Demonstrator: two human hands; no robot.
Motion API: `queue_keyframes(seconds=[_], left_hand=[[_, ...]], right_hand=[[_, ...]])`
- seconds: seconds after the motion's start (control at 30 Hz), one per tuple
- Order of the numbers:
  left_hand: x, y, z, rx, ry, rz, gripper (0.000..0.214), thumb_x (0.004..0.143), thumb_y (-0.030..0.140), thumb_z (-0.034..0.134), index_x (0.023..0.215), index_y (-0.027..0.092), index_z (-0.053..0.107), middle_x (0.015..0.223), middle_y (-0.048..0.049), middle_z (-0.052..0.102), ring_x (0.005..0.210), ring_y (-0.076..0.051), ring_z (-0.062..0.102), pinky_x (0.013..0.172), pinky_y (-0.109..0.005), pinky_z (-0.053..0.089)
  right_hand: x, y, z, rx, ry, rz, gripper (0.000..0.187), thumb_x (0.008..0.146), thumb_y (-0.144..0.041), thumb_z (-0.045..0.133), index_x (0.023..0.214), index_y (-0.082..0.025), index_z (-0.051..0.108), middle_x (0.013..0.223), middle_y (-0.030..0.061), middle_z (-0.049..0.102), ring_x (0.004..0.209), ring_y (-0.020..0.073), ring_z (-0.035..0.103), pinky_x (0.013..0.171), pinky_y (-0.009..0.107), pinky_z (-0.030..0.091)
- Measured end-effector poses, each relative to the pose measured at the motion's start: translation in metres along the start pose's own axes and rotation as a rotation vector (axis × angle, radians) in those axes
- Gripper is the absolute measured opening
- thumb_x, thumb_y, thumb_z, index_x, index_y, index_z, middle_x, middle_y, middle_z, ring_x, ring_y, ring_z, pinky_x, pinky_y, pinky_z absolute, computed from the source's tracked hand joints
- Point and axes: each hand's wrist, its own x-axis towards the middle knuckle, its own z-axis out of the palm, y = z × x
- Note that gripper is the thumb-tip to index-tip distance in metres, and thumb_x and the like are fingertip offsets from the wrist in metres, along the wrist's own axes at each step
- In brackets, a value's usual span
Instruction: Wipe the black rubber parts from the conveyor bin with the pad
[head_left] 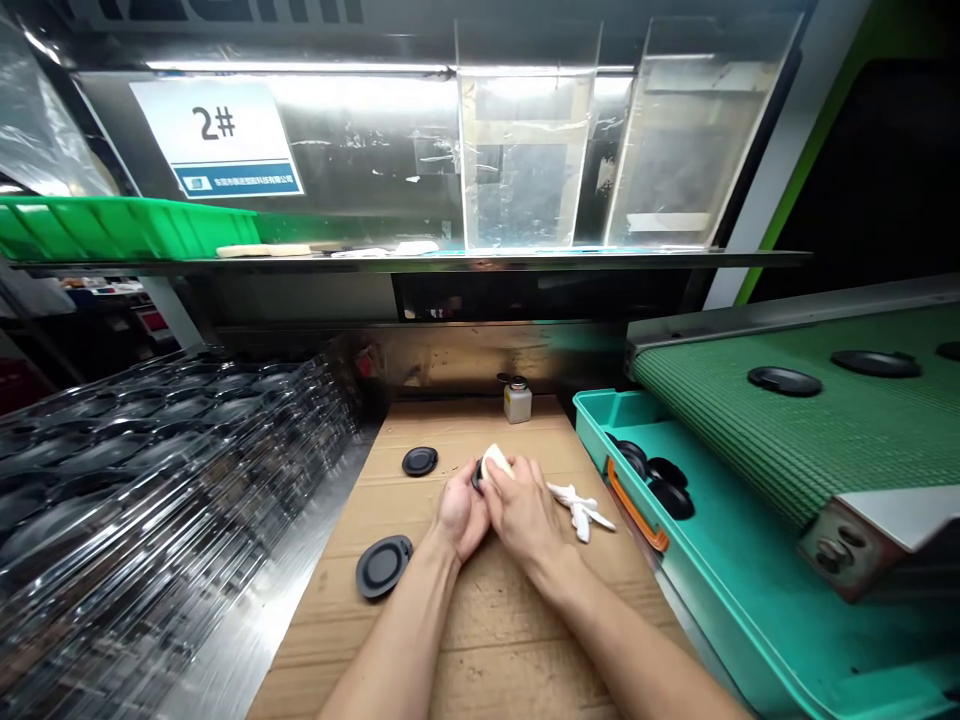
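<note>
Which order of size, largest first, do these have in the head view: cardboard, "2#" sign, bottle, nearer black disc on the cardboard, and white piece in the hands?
1. Cardboard
2. "2#" sign
3. Nearer black disc
Unsure: bottle, white piece; similar, and the piece is partly covered.

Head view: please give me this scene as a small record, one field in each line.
Left hand: palm up, holding a dark part, mostly hidden
Right hand: holding a white pad at it
Surface: cardboard
Cardboard, left: two black discs, apart
Cardboard, far end: small bottle
Cardboard, right: slender white pieces
Right side: teal bin with black pieces; green belt with dark discs
Left side: stacked clear trays
</note>
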Motion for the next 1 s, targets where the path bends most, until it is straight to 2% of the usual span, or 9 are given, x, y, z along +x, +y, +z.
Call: queue_keyframes(seconds=[0.07, 0.2, 0.33, 0.43, 0.5, 0.6, 0.73, 0.87, 1.0], left_hand=[[0.000, 0.001, -0.001, 0.002, 0.021, 0.015, 0.030, 0.092, 0.027, 0.043, 0.105, 0.008, 0.061, 0.103, -0.0161, 0.068, 0.097, -0.023, 0.065, 0.092, -0.036, 0.050], [0.001, 0.004, -0.003, 0.000, 0.040, 0.003, 0.026, 0.091, 0.026, 0.044, 0.103, 0.010, 0.062, 0.104, -0.0144, 0.068, 0.096, -0.022, 0.066, 0.090, -0.036, 0.052], [0.003, 0.006, -0.004, -0.028, 0.047, 0.031, 0.026, 0.092, 0.024, 0.043, 0.104, 0.009, 0.061, 0.104, -0.0153, 0.068, 0.096, -0.022, 0.065, 0.087, -0.037, 0.053], [0.005, 0.009, -0.004, -0.050, 0.093, 0.041, 0.025, 0.092, 0.025, 0.043, 0.102, 0.008, 0.060, 0.102, -0.0160, 0.067, 0.093, -0.023, 0.066, 0.084, -0.040, 0.055], [0.006, 0.011, -0.005, -0.042, 0.116, 0.053, 0.024, 0.092, 0.024, 0.043, 0.101, 0.009, 0.059, 0.101, -0.0154, 0.067, 0.090, -0.023, 0.066, 0.082, -0.040, 0.055], [0.006, 0.011, -0.007, -0.002, 0.114, 0.062, 0.025, 0.092, 0.025, 0.042, 0.105, 0.011, 0.058, 0.104, -0.0153, 0.067, 0.091, -0.023, 0.066, 0.081, -0.039, 0.055], [0.006, 0.005, -0.007, 0.102, 0.107, 0.060, 0.025, 0.091, 0.026, 0.047, 0.108, 0.012, 0.058, 0.103, -0.0148, 0.067, 0.092, -0.023, 0.066, 0.082, -0.038, 0.054], [0.006, 0.004, -0.008, 0.110, 0.137, 0.046, 0.026, 0.092, 0.028, 0.043, 0.106, 0.011, 0.057, 0.102, -0.0167, 0.067, 0.090, -0.025, 0.067, 0.083, -0.041, 0.053], [0.006, 0.006, -0.008, 0.126, 0.118, 0.050, 0.024, 0.091, 0.026, 0.044, 0.104, 0.011, 0.058, 0.101, -0.0165, 0.067, 0.090, -0.024, 0.067, 0.081, -0.039, 0.054]], right_hand=[[0.001, 0.001, -0.003, -0.040, -0.013, 0.005, 0.032, 0.093, -0.033, 0.044, 0.120, -0.025, 0.060, 0.112, 0.0132, 0.055, 0.100, 0.0272, 0.047, 0.085, 0.038, 0.042], [0.004, 0.004, -0.002, -0.018, -0.041, -0.118, 0.034, 0.093, -0.032, 0.045, 0.124, -0.027, 0.057, 0.120, 0.0116, 0.052, 0.105, 0.0271, 0.045, 0.088, 0.038, 0.041], [0.015, 0.025, -0.003, 0.036, 0.067, 0.015, 0.033, 0.092, -0.034, 0.047, 0.121, -0.024, 0.058, 0.113, 0.0121, 0.055, 0.104, 0.0268, 0.048, 0.090, 0.039, 0.041], [0.020, 0.042, -0.008, 0.229, 0.149, 0.083, 0.043, 0.089, -0.039, 0.052, 0.128, -0.020, 0.050, 0.116, 0.0111, 0.056, 0.107, 0.0245, 0.051, 0.092, 0.036, 0.042], [0.020, 0.047, -0.012, 0.335, 0.085, 0.064, 0.047, 0.085, -0.042, 0.058, 0.126, -0.020, 0.050, 0.114, 0.0089, 0.058, 0.102, 0.0226, 0.055, 0.089, 0.033, 0.043], [0.017, 0.044, -0.017, 0.344, -0.114, -0.071, 0.035, 0.082, -0.040, 0.062, 0.113, -0.023, 0.060, 0.103, 0.0044, 0.063, 0.093, 0.0199, 0.058, 0.083, 0.030, 0.044], [0.013, 0.034, -0.023, 0.272, -0.160, -0.222, 0.021, 0.087, -0.028, 0.056, 0.107, -0.022, 0.063, 0.109, 0.0048, 0.062, 0.103, 0.0195, 0.054, 0.090, 0.030, 0.039], [0.010, 0.032, -0.028, 0.193, -0.315, -0.336, 0.012, 0.089, -0.028, 0.054, 0.086, -0.021, 0.063, 0.095, 0.0035, 0.064, 0.091, 0.0180, 0.055, 0.083, 0.028, 0.040], [0.009, 0.034, -0.027, 0.085, -0.220, -0.255, 0.013, 0.089, -0.027, 0.052, 0.095, -0.021, 0.062, 0.107, 0.0063, 0.062, 0.096, 0.0200, 0.052, 0.086, 0.031, 0.039]])
